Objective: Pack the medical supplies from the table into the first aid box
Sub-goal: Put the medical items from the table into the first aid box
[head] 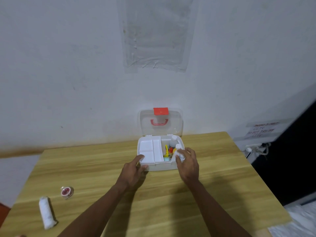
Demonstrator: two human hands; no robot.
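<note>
A white first aid box (159, 165) stands open at the table's far middle, its clear lid (160, 124) with a red latch leaning on the wall. A white divided tray (150, 148) fills its left half. The right half holds small bottles and yellow and teal items. My left hand (134, 170) grips the box's front left corner. My right hand (187, 162) holds a white bottle (179, 152) over the box's right compartment. A white bandage roll (45, 212) and a red-cored tape roll (67, 192) lie at the table's near left.
The wooden table (222, 177) ends close to the wall behind the box. A power strip with cables (256, 148) hangs off the right, beside a dark panel. A taped note (262, 130) is on the wall at right.
</note>
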